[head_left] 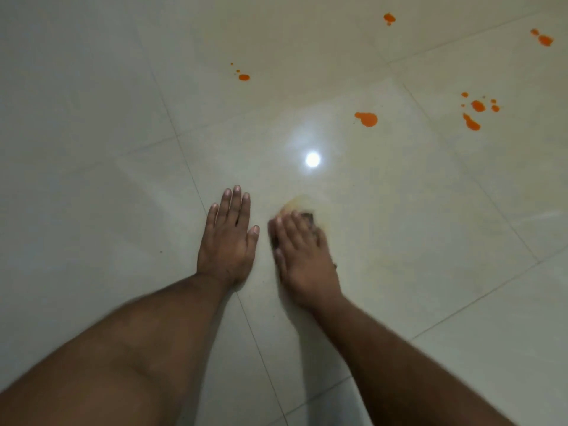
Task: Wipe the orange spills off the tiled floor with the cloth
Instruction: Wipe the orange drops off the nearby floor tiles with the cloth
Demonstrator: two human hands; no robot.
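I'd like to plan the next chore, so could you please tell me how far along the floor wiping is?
Early on. Done: nothing plainly, though a pale yellowish smear just beyond the fingers suggests one spot is nearly wiped. In hand: the right hand presses a mostly hidden dark cloth onto the glossy cream tiled floor, blurred; the left hand rests flat beside it. Left: the big orange blob, the right-hand splatter cluster, the small drops and two far spots.

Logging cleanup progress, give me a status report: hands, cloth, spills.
Left hand flat on floor. Right hand pressing cloth, blurred. Orange spills remain ahead. Nothing in the way.
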